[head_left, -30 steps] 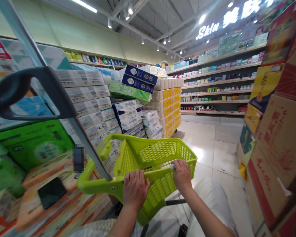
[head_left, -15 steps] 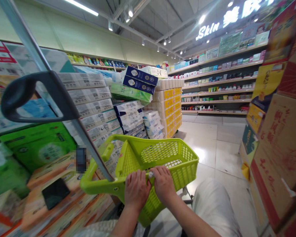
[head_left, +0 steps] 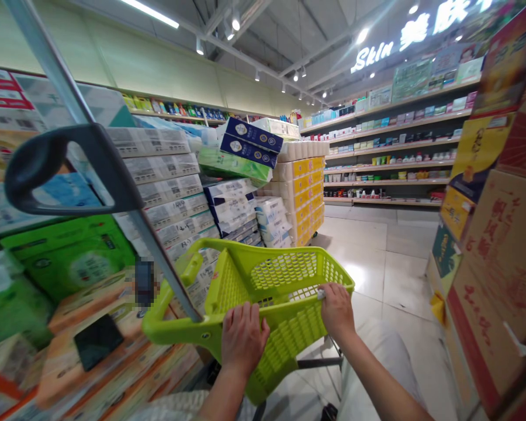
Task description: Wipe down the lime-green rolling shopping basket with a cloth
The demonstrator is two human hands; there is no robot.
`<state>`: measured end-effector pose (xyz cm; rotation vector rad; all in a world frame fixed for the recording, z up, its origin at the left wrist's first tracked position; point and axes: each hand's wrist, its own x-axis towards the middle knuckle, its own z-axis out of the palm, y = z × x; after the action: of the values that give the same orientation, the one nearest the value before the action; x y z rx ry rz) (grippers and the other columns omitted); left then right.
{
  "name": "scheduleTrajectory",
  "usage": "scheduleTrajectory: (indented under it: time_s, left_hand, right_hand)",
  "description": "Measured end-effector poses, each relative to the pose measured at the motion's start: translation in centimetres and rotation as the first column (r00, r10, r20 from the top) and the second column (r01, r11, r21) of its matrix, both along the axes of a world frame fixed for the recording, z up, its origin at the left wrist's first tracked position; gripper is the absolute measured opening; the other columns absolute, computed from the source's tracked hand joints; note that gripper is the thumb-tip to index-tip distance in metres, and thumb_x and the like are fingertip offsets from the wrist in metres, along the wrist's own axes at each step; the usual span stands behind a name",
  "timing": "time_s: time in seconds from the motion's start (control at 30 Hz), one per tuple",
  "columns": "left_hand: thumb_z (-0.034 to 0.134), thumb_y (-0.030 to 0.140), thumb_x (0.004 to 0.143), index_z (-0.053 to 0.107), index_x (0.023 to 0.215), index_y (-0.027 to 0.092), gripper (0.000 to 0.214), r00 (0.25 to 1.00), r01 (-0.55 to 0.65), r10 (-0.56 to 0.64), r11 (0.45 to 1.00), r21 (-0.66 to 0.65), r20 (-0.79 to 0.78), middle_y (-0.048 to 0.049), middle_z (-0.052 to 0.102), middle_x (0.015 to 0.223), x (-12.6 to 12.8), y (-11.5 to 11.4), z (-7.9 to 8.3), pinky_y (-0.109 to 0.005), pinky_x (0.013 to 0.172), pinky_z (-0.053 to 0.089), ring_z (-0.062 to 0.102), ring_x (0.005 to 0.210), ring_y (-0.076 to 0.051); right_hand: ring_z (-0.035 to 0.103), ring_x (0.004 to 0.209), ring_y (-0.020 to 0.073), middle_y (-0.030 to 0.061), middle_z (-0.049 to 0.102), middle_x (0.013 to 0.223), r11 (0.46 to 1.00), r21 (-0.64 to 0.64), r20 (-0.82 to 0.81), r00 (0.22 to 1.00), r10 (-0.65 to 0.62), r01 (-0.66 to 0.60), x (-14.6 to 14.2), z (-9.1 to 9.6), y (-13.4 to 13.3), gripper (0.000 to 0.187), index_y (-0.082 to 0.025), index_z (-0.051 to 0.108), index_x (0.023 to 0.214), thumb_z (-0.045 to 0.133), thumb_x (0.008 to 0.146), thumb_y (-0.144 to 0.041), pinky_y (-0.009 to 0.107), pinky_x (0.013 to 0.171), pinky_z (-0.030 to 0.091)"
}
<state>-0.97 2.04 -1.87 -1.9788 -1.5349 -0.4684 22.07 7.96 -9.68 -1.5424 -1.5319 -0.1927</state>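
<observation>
A lime-green plastic shopping cart [head_left: 284, 307] with perforated walls stands in front of me, its basket bare inside. My left hand [head_left: 242, 339] is closed over the near rim, towards the handle end. Farther right on the same rim, near the front corner, rests my right hand [head_left: 338, 310]. Its fingers are closed round a small crumpled white wipe [head_left: 321, 294], which pokes out on the left side; whether it is paper or cloth I cannot tell. A metal pole [head_left: 162, 251] with a dark grey loop handle [head_left: 125, 187] rises at a slant from the cart's handle end.
Stacked tissue packs [head_left: 162, 166] line the left side. A black tablet-like slab [head_left: 98, 342] lies on orange packs beside the cart. Cardboard cartons [head_left: 499, 228] are piled at the right. Tiled floor [head_left: 372, 234] leads to shelves of small goods [head_left: 390, 140] at the back.
My right hand has slid rightwards along the cart's near rim with the white wipe, away from my left hand. The left hand and the cart have stayed in place.
</observation>
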Motion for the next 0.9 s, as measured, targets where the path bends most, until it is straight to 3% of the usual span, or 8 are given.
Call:
scheduleTrajectory:
  time_s: [0.07,0.23,0.33,0.47,0.7,0.8,0.9]
  left_hand:
    - [0.052,0.026,0.084,0.064,0.098,0.016,0.021,1.000,0.000,0.000,1.000,0.009,0.008,-0.0082,0.061,0.087,0.0,0.1,-0.1,-0.042,0.089,0.034,0.050,0.089,-0.026]
    - [0.050,0.025,0.085,0.064,0.099,0.017,0.021,1.000,0.004,-0.003,1.000,0.027,-0.011,-0.0083,0.061,0.088,-0.3,0.4,-0.4,-0.041,0.090,0.033,0.050,0.090,-0.026]
    - [0.050,0.024,0.084,0.063,0.095,0.017,0.019,1.000,0.012,-0.012,1.000,0.022,-0.010,-0.0074,0.060,0.085,-0.5,0.5,-0.5,-0.041,0.089,0.033,0.050,0.089,-0.026]
    - [0.051,0.024,0.083,0.063,0.093,0.018,0.016,0.999,0.033,-0.033,0.999,0.033,0.002,-0.0069,0.059,0.084,-0.8,0.7,-0.7,-0.040,0.089,0.033,0.050,0.087,-0.025]
    - [0.050,0.026,0.084,0.064,0.097,0.018,0.021,1.000,0.012,-0.012,0.999,0.036,-0.003,-0.0072,0.060,0.086,-1.0,1.1,-1.0,-0.041,0.090,0.033,0.049,0.088,-0.025]
    - [0.051,0.027,0.084,0.064,0.098,0.018,0.021,1.000,0.003,-0.002,0.999,0.040,-0.009,-0.0074,0.060,0.086,-0.9,1.1,-1.0,-0.041,0.090,0.033,0.050,0.089,-0.025]
    - [0.051,0.027,0.083,0.063,0.096,0.018,0.020,1.000,-0.005,0.005,0.999,0.041,-0.014,-0.0073,0.060,0.086,-0.8,1.1,-0.9,-0.041,0.090,0.033,0.050,0.089,-0.025]
  right_hand:
    - [0.050,0.095,0.0229,0.0063,0.063,0.091,1.000,0.011,-0.021,1.000,0.013,-0.013,-2.2,0.5,-0.4,0.029,-0.021,0.064,0.088,0.044,0.078,-0.003,0.037,0.097,0.034]
    - [0.050,0.092,0.0207,0.0040,0.063,0.093,0.971,0.035,-0.055,0.970,0.238,-0.237,-10.0,2.4,-2.4,0.029,-0.023,0.063,0.094,0.047,0.080,-0.003,0.034,0.093,0.036]
    - [0.051,0.091,0.0192,0.0026,0.063,0.094,0.951,0.047,-0.051,0.950,0.309,-0.307,-12.3,3.2,-3.0,0.028,-0.024,0.062,0.096,0.049,0.081,-0.004,0.032,0.092,0.036]
    - [0.053,0.095,0.0184,0.0020,0.063,0.096,0.945,0.041,0.037,0.945,0.324,-0.325,-10.3,2.5,-2.6,0.031,-0.025,0.062,0.101,0.049,0.082,-0.005,0.031,0.094,0.036]
    - [0.052,0.102,0.0216,0.0046,0.065,0.099,0.996,0.039,0.060,0.995,0.083,-0.085,-1.4,-0.4,-0.3,0.035,-0.023,0.064,0.099,0.044,0.078,-0.003,0.037,0.100,0.035]
    - [0.052,0.100,0.0230,0.0062,0.065,0.096,0.999,0.036,0.006,1.000,0.011,-0.011,-1.2,-0.3,0.0,0.033,-0.022,0.065,0.093,0.044,0.078,-0.002,0.039,0.100,0.034]
    - [0.051,0.095,0.0230,0.0056,0.064,0.091,0.998,0.036,-0.032,0.998,0.050,-0.049,-4.4,0.7,-0.6,0.030,-0.022,0.064,0.089,0.045,0.079,-0.002,0.038,0.099,0.033]
